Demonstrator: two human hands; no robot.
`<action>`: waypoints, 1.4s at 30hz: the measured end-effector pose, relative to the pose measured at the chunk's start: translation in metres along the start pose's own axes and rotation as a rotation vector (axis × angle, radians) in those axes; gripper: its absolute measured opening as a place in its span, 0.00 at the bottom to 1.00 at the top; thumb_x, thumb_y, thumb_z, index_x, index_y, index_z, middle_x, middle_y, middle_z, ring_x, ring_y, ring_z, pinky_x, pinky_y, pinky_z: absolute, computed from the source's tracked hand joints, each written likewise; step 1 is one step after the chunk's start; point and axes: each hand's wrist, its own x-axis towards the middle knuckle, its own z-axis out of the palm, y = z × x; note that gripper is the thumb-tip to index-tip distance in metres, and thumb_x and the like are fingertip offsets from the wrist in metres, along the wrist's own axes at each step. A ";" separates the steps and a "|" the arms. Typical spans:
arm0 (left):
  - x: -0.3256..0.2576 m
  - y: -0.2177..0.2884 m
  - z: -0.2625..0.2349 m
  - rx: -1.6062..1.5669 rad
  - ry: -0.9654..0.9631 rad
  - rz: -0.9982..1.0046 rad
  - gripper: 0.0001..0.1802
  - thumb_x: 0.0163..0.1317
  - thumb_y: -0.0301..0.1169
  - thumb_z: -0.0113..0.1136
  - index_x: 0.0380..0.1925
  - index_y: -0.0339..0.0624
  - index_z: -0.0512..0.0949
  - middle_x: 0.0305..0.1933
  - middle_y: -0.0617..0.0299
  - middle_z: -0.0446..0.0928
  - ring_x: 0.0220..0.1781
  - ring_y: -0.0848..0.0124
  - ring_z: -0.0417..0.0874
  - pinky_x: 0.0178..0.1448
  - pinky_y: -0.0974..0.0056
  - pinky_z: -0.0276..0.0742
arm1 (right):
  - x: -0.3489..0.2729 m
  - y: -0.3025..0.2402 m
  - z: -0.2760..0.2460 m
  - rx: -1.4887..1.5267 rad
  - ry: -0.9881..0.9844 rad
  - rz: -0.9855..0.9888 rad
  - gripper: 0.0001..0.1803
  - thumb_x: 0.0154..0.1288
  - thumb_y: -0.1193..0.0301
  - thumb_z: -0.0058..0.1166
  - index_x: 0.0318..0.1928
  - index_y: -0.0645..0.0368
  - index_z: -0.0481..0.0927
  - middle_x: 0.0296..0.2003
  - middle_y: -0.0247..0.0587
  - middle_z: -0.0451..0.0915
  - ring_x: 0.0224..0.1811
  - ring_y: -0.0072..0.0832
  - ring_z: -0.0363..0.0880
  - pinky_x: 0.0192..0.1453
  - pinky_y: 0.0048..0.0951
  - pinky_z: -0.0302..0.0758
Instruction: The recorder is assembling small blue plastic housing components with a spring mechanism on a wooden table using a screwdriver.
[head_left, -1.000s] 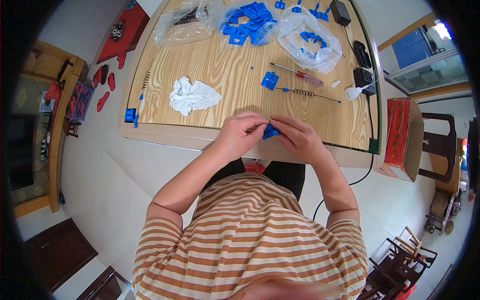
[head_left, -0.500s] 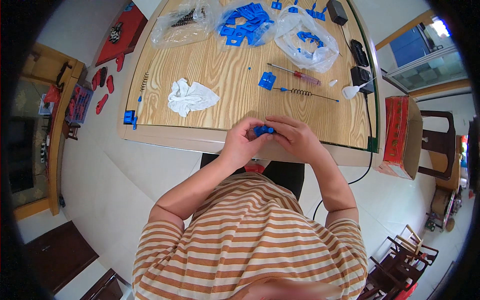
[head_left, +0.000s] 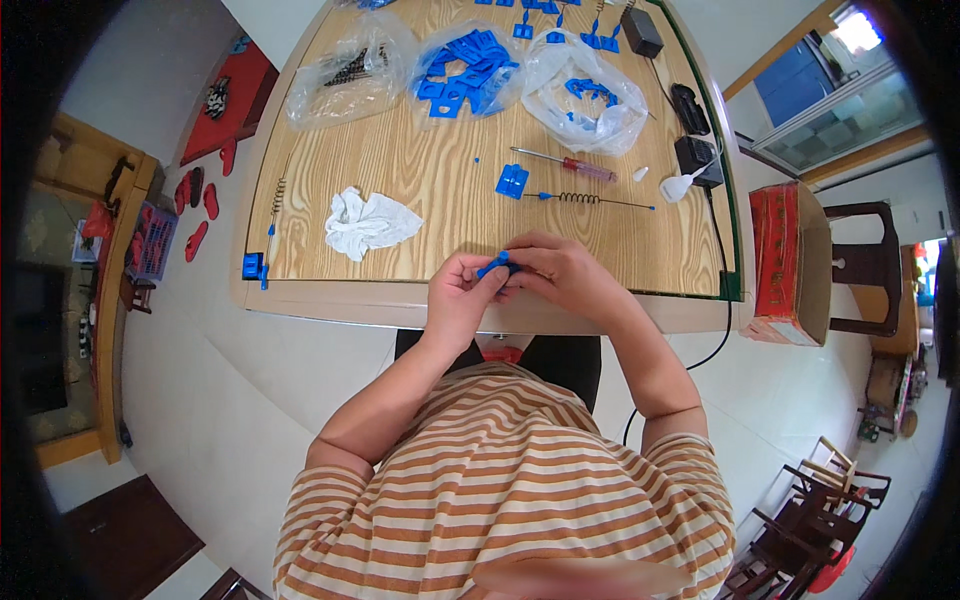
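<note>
Close to the table's front edge, my left hand [head_left: 458, 293] and my right hand [head_left: 560, 268] come together on a small blue plastic part [head_left: 497, 264]. Both hands pinch it between thumb and fingers, which partly cover it. Just beyond lies a blue plastic plate [head_left: 512, 181] with a thin rod and coil spring [head_left: 580, 198] stretching right from it. Behind that rests a screwdriver [head_left: 588, 169] with a clear red handle. A crumpled white cloth [head_left: 370, 226] lies left of my hands. Near the table's left edge sits another blue piece [head_left: 254, 266] with a spring rod.
At the back of the wooden table [head_left: 440, 180] are clear bags of dark springs [head_left: 352, 68], blue plates [head_left: 470, 65] and small blue parts [head_left: 590, 92]. Black adapters [head_left: 697, 160] and a cable line the right side. A red cardboard box [head_left: 780, 260] stands beyond the right edge.
The blue part is turned and tilted differently between my fingers, and my right fingers have closed further over it. The whole view has shifted slightly.
</note>
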 end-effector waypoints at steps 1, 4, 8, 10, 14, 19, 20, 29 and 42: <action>0.001 -0.001 0.000 -0.036 0.021 -0.025 0.07 0.65 0.22 0.58 0.42 0.37 0.73 0.35 0.57 0.81 0.35 0.73 0.83 0.36 0.70 0.80 | 0.000 0.000 0.001 0.013 0.003 0.009 0.16 0.56 0.77 0.62 0.46 0.67 0.80 0.46 0.51 0.79 0.44 0.44 0.82 0.47 0.34 0.79; 0.002 -0.001 -0.003 -0.052 -0.003 -0.030 0.06 0.66 0.21 0.56 0.41 0.38 0.73 0.37 0.57 0.80 0.36 0.70 0.83 0.37 0.67 0.81 | 0.002 0.001 0.003 0.019 0.013 0.014 0.16 0.56 0.77 0.62 0.46 0.67 0.80 0.45 0.51 0.79 0.44 0.43 0.82 0.48 0.34 0.78; 0.002 -0.001 0.003 -0.099 0.016 -0.011 0.06 0.65 0.23 0.58 0.40 0.37 0.73 0.35 0.57 0.81 0.34 0.72 0.83 0.36 0.70 0.80 | 0.003 0.000 0.001 0.078 -0.002 0.112 0.17 0.56 0.78 0.62 0.48 0.67 0.80 0.46 0.48 0.79 0.44 0.37 0.82 0.47 0.32 0.78; 0.003 0.001 0.006 -0.133 0.069 -0.018 0.05 0.65 0.23 0.58 0.39 0.38 0.73 0.35 0.58 0.81 0.33 0.72 0.83 0.36 0.70 0.79 | 0.005 -0.003 0.002 0.141 -0.010 0.190 0.17 0.57 0.78 0.61 0.48 0.67 0.80 0.46 0.47 0.79 0.43 0.34 0.82 0.46 0.30 0.78; 0.004 0.008 0.010 -0.199 0.138 -0.080 0.05 0.65 0.24 0.58 0.39 0.39 0.73 0.35 0.58 0.81 0.33 0.72 0.83 0.37 0.69 0.80 | 0.009 -0.011 -0.009 0.304 -0.008 0.361 0.18 0.57 0.78 0.62 0.50 0.67 0.79 0.45 0.43 0.79 0.39 0.27 0.81 0.43 0.26 0.77; 0.008 0.013 0.004 -0.249 0.154 -0.108 0.06 0.65 0.26 0.58 0.40 0.40 0.73 0.37 0.57 0.81 0.35 0.68 0.84 0.38 0.65 0.81 | 0.019 0.018 -0.047 0.063 0.197 0.380 0.18 0.57 0.71 0.62 0.48 0.64 0.81 0.39 0.49 0.80 0.36 0.37 0.81 0.39 0.33 0.77; 0.008 0.013 0.003 -0.249 0.155 -0.107 0.06 0.65 0.26 0.58 0.40 0.40 0.73 0.37 0.57 0.81 0.35 0.68 0.84 0.38 0.65 0.81 | 0.024 0.023 -0.056 -0.129 0.304 0.383 0.17 0.57 0.70 0.62 0.46 0.63 0.82 0.37 0.50 0.81 0.37 0.39 0.82 0.40 0.35 0.77; 0.010 0.018 -0.002 -0.264 0.163 -0.091 0.07 0.65 0.26 0.59 0.40 0.40 0.72 0.39 0.56 0.81 0.37 0.67 0.84 0.39 0.64 0.82 | 0.054 0.086 -0.078 -0.901 0.046 0.385 0.12 0.60 0.64 0.57 0.35 0.61 0.83 0.35 0.47 0.80 0.41 0.46 0.77 0.49 0.44 0.73; 0.009 0.033 -0.009 -0.350 0.224 -0.089 0.08 0.65 0.28 0.60 0.40 0.40 0.72 0.38 0.55 0.81 0.37 0.67 0.85 0.38 0.65 0.83 | -0.024 -0.052 -0.049 -0.211 0.225 0.257 0.09 0.61 0.76 0.56 0.42 0.63 0.75 0.29 0.45 0.78 0.28 0.37 0.79 0.31 0.34 0.73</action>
